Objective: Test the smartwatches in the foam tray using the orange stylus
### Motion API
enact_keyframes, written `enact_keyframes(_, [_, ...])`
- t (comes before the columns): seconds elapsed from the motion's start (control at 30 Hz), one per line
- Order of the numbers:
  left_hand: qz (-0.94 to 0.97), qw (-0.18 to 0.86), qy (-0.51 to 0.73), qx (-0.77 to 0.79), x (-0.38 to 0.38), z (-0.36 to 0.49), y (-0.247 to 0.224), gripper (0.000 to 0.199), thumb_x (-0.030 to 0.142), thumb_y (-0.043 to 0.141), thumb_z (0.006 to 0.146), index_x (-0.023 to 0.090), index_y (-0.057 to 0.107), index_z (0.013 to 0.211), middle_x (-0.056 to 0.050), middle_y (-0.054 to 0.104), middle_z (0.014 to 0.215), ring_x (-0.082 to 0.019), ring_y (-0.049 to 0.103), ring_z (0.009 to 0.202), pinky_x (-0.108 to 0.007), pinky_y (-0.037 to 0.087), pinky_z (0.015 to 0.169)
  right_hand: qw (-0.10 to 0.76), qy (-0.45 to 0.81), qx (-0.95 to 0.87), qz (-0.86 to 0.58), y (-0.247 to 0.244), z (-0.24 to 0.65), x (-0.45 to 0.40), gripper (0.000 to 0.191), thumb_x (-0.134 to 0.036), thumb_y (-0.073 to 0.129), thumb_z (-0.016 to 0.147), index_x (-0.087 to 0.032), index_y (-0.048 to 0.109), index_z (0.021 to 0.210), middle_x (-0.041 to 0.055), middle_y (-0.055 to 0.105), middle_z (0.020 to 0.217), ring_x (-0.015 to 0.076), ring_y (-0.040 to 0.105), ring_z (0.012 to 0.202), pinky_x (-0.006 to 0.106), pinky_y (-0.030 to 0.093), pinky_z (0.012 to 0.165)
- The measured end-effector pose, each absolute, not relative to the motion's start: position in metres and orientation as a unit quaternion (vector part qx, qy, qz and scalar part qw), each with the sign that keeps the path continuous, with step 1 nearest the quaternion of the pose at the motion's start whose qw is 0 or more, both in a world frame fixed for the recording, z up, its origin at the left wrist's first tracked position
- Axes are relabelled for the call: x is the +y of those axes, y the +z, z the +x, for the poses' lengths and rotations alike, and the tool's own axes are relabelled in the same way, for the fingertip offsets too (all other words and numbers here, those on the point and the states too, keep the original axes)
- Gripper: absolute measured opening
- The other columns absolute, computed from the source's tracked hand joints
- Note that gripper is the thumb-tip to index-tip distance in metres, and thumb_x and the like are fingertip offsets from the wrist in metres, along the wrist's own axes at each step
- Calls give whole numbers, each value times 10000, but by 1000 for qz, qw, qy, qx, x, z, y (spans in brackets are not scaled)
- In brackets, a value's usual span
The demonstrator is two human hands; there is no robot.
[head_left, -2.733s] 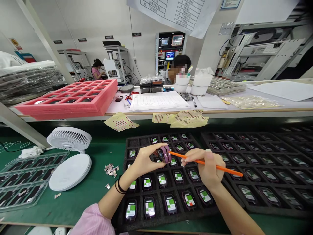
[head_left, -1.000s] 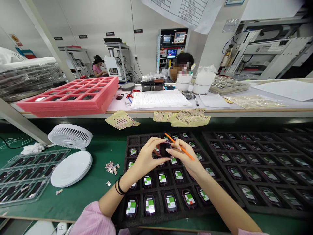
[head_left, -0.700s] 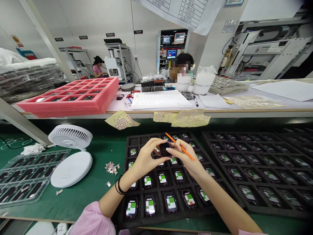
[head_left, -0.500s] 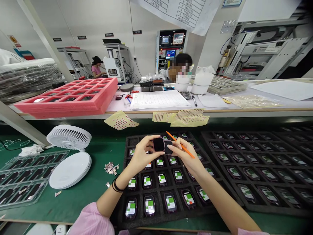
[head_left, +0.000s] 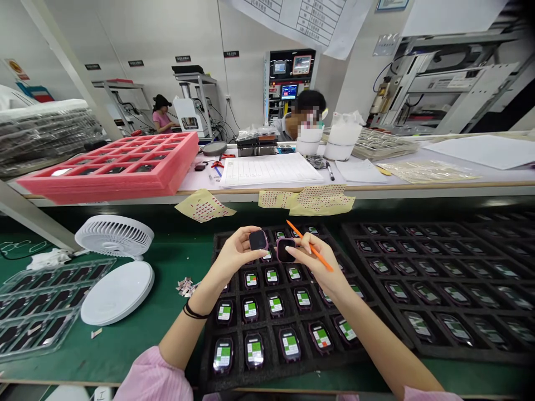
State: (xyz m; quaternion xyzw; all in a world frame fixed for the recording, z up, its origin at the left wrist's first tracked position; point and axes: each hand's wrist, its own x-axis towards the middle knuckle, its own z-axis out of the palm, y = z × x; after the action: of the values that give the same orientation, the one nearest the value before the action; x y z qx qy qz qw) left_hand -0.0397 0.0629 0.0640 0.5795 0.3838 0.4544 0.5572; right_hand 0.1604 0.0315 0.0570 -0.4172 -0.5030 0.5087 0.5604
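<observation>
My left hand (head_left: 234, 250) pinches a dark, square watch case (head_left: 258, 240) by its edges, thumb below and fingers above. Just to its right, my right hand (head_left: 320, 259) grips a second watch case (head_left: 285, 252) with a purple rim, its thumb lying on the black face. An orange pointed stick (head_left: 298, 234) is tucked between the fingers of that same hand. A narrow gap separates the two cases. Both are held above a black foam tray (head_left: 234, 384), whose pockets hold several smartwatches (head_left: 291, 344) with lit green-and-white screens.
On the left of the green mat stand a white fan (head_left: 115, 236) and a clear tray (head_left: 50, 348) of dark parts. Small metallic bits (head_left: 186, 287) lie nearby. Another black tray (head_left: 455, 356) fills the right. A pink foam tray (head_left: 112, 189) rests on the shelf; two people sit beyond.
The two watch cases were close together, overlapping; now they are apart. My left hand has moved a little left with its case. The orange stick stays in my right hand.
</observation>
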Motion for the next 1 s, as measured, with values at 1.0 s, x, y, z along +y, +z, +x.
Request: enact_keyframes(1.0, [732, 101, 143, 658, 135, -149, -39, 426, 186, 397, 912, 78, 524, 1303, -210, 579, 1240, -289, 555, 1179, -392, 425, 1005, 254, 127, -735, -616, -28, 158, 173, 119, -260, 501, 902, -168, 555, 851, 122, 654, 865, 249, 614, 836, 350, 425, 766])
